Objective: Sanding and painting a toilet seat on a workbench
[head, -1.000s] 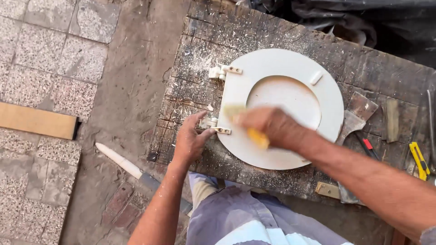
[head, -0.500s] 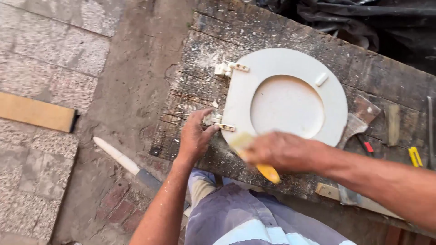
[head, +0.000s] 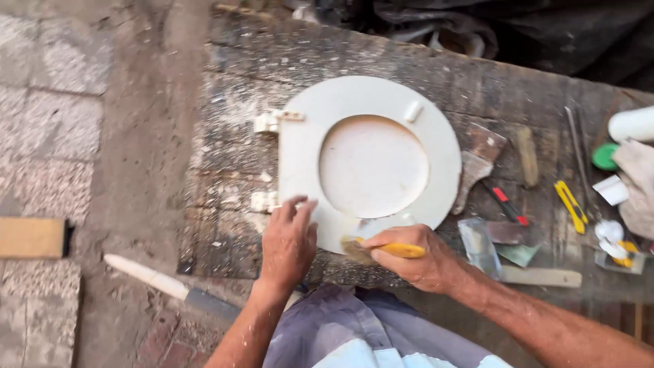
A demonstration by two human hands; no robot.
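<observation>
Lay flat on worn bench [head: 225, 225]: white toilet seat [head: 300, 163]. Left hand [head: 289, 243] spread wide, fingertips pressing its near edge. Right hand [head: 413, 259] just beside, closed around yellow-handled tool [head: 395, 249], tip against seat's rim.

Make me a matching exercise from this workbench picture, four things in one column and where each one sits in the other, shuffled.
Things:
1. left hand
2. right hand
3. toilet seat
4. green lid

Places:
A. far right of the bench, beside a white tube
B. flat on the middle of the wooden bench
C. gripping a yellow-handled tool
D. pressed on the seat's near edge by the hinges

Pairs: 1-D, 2-C, 3-B, 4-A
</observation>
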